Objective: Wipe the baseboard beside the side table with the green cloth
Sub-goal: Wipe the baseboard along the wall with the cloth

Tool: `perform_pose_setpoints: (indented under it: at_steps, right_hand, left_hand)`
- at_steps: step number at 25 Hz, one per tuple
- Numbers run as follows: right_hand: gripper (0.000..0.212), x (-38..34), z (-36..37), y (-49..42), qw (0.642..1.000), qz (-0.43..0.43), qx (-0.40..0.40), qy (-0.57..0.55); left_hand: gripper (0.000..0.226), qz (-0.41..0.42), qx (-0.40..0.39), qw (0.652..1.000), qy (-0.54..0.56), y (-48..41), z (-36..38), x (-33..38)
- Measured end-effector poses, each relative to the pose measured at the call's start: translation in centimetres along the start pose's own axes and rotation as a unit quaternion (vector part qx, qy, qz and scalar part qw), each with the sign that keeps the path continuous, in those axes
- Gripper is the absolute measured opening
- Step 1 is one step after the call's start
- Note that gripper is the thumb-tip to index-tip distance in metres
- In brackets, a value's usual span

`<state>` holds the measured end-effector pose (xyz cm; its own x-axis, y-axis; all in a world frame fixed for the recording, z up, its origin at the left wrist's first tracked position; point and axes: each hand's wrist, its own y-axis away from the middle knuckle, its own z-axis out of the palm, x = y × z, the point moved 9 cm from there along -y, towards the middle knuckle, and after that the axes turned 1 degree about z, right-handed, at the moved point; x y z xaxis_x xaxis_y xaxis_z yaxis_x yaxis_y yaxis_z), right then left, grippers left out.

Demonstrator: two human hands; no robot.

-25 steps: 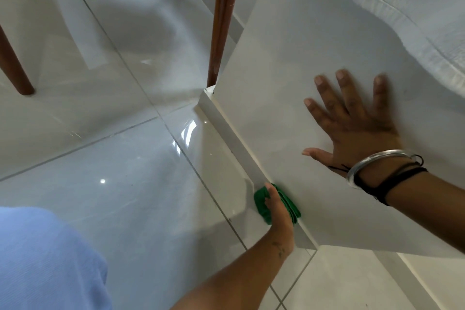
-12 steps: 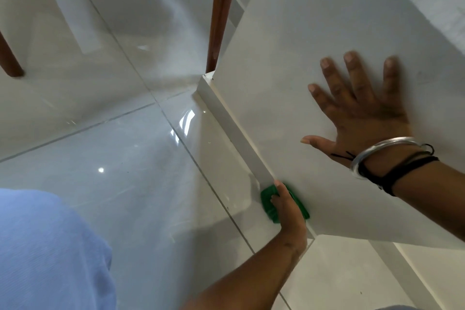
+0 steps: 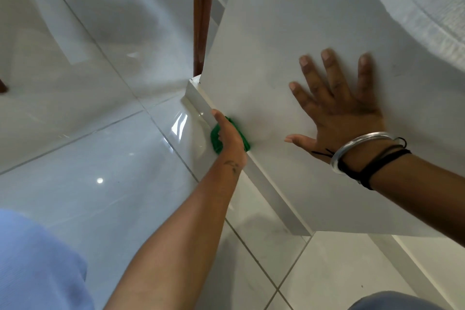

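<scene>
The left hand (image 3: 230, 137) with the green cloth (image 3: 217, 139) has moved along the baseboard (image 3: 271, 191), now nearer the baseboard's end corner by the table leg (image 3: 201, 15).

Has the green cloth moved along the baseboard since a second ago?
Yes. The green cloth, under the left hand, has slid up the baseboard toward its corner end near the wooden leg.

Glossy tiled floor (image 3: 100, 158), white curtain (image 3: 415, 7)
</scene>
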<state>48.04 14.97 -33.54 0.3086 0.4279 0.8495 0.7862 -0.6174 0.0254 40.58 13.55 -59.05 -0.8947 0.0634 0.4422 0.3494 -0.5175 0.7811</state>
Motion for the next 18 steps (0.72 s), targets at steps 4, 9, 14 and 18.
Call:
perform_pose_setpoints:
  at_steps: [4, 9, 14, 18]
  right_hand:
    - [0.099, 0.0, -0.2, -0.1, 1.0, 0.005, -0.005, -0.024]
    - [0.1, 0.0, -0.5, 0.1, 0.998, 0.014, -0.011, -0.055]
    - [0.1, 0.0, -0.6, 0.4, 0.998, 0.009, -0.019, -0.057]
    - [0.099, -0.2, -1.0, 0.0, 0.996, 0.027, -0.05, -0.069]
  left_hand:
    - [0.087, -0.003, -0.002, 0.999, -0.045, 0.3, -0.6, -3.3]
    - [0.078, -0.041, -0.062, 0.995, -0.072, 3.6, -1.3, -10.0]
    - [0.071, 0.012, -0.008, 0.965, -0.26, 4.2, -2.6, -11.0]
    - [0.04, 0.015, 0.036, 0.961, -0.274, 3.5, -3.3, -8.6]
